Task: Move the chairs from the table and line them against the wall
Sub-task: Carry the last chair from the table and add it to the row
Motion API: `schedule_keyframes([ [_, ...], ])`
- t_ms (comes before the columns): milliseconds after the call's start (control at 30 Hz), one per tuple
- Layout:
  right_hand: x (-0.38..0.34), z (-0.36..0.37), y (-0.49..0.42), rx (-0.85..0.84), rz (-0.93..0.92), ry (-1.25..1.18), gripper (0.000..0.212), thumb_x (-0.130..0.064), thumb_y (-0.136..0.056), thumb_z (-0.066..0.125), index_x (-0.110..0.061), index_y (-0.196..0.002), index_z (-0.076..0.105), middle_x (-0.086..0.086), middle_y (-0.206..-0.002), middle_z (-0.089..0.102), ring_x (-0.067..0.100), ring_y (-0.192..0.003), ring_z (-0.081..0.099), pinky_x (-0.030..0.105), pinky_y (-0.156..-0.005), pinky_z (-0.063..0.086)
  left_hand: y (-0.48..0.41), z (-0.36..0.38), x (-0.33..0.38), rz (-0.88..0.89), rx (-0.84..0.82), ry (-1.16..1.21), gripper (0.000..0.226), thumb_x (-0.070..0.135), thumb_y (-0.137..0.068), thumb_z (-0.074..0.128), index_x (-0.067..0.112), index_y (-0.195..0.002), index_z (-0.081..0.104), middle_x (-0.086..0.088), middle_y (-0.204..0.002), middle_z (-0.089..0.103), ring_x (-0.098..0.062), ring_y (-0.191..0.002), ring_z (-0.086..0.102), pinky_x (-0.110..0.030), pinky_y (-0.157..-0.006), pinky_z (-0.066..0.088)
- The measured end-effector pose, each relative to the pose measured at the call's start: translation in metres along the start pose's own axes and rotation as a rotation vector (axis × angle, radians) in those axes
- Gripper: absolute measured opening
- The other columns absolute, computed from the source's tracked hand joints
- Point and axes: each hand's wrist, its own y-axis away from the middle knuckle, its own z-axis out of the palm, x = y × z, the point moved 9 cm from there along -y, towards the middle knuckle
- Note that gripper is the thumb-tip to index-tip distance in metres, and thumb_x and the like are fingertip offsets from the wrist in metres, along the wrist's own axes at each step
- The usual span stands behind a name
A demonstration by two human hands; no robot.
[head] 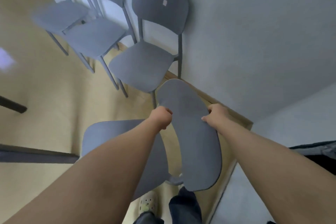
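A grey plastic chair (196, 142) is being gripped by its backrest, the left hand (162, 117) clenched on one edge and the right hand (214, 115) wrapped round the other, probably so its seat (116, 143) can be steered squarely beside the row. Beyond it, three matching chairs (145, 65) are standing with their backs to the white wall (254, 42), apparently leaving the next slot nearest the corner.
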Motion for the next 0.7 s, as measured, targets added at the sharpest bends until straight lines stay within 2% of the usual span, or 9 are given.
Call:
schedule_keyframes([
  [100, 0.009, -0.006, 0.004, 0.019, 0.018, 0.010, 0.023, -0.016, -0.086, 0.064, -0.012, -0.109, 0.066, 0.012, -0.118, 0.066, 0.030, -0.109, 0.062, 0.035, -0.089, 0.050, -0.003, 0.002, 0.006, 0.024, 0.010, -0.021, 0.028, -0.003, -0.094, 0.037, 0.006, -0.102, 0.062, -0.022, -0.110, 0.061, -0.031, -0.099, 0.063, -0.042, -0.097, 0.053],
  [167, 0.018, -0.008, 0.007, 0.008, 0.032, 0.001, 0.024, -0.015, -0.086, 0.063, -0.011, -0.110, 0.065, 0.012, -0.119, 0.065, 0.031, -0.109, 0.062, 0.036, -0.091, 0.050, -0.001, 0.008, 0.012, 0.027, 0.001, -0.027, 0.029, -0.002, -0.095, 0.037, 0.001, -0.110, 0.061, -0.021, -0.113, 0.062, -0.031, -0.098, 0.063, -0.042, -0.096, 0.053],
  [233, 0.024, -0.014, 0.010, 0.013, 0.033, 0.004, 0.023, -0.015, -0.087, 0.063, -0.011, -0.109, 0.065, 0.012, -0.119, 0.065, 0.031, -0.109, 0.063, 0.035, -0.089, 0.050, 0.000, 0.017, 0.021, 0.025, -0.018, -0.038, 0.033, 0.000, -0.096, 0.038, -0.004, -0.122, 0.058, -0.023, -0.122, 0.063, -0.036, -0.108, 0.065, -0.044, -0.097, 0.053],
  [300, 0.030, -0.023, 0.007, 0.031, 0.017, 0.019, 0.021, -0.015, -0.087, 0.061, -0.009, -0.107, 0.066, 0.013, -0.118, 0.066, 0.031, -0.108, 0.063, 0.034, -0.086, 0.049, -0.001, 0.027, 0.035, 0.039, -0.035, -0.033, 0.033, -0.001, -0.095, 0.039, -0.004, -0.123, 0.057, -0.025, -0.122, 0.063, -0.037, -0.108, 0.065, -0.046, -0.096, 0.053],
  [400, 0.034, -0.042, -0.002, 0.063, -0.001, 0.055, 0.018, -0.015, -0.089, 0.059, -0.007, -0.104, 0.065, 0.014, -0.116, 0.066, 0.031, -0.107, 0.062, 0.031, -0.078, 0.045, -0.001, 0.039, 0.059, 0.057, -0.034, -0.015, 0.034, -0.002, -0.094, 0.038, -0.003, -0.121, 0.060, -0.020, -0.109, 0.063, -0.031, -0.094, 0.062, -0.045, -0.096, 0.053],
  [467, 0.036, -0.058, -0.014, 0.087, -0.017, 0.084, 0.020, -0.016, -0.090, 0.058, -0.006, -0.106, 0.065, 0.016, -0.117, 0.065, 0.032, -0.109, 0.062, 0.030, -0.076, 0.043, 0.000, 0.047, 0.073, 0.066, -0.022, -0.013, 0.036, -0.002, -0.095, 0.035, -0.003, -0.121, 0.059, -0.022, -0.114, 0.063, -0.031, -0.098, 0.062, -0.045, -0.098, 0.052],
  [567, 0.045, -0.087, -0.032, 0.148, 0.008, 0.128, 0.025, -0.018, -0.091, 0.055, -0.008, -0.113, 0.064, 0.014, -0.121, 0.063, 0.032, -0.112, 0.061, 0.030, -0.080, 0.045, -0.002, 0.055, 0.090, 0.069, -0.015, -0.029, 0.038, -0.002, -0.095, 0.032, -0.004, -0.124, 0.057, -0.024, -0.126, 0.061, -0.035, -0.112, 0.062, -0.046, -0.099, 0.051],
  [700, 0.072, -0.133, -0.054, 0.285, 0.101, 0.132, 0.028, -0.014, -0.093, 0.050, -0.009, -0.118, 0.063, 0.017, -0.124, 0.062, 0.035, -0.115, 0.060, 0.037, -0.092, 0.048, -0.005, 0.060, 0.104, 0.061, -0.006, -0.005, 0.038, 0.002, -0.097, 0.034, 0.000, -0.129, 0.055, -0.020, -0.121, 0.060, -0.036, -0.115, 0.060, -0.044, -0.098, 0.052],
])
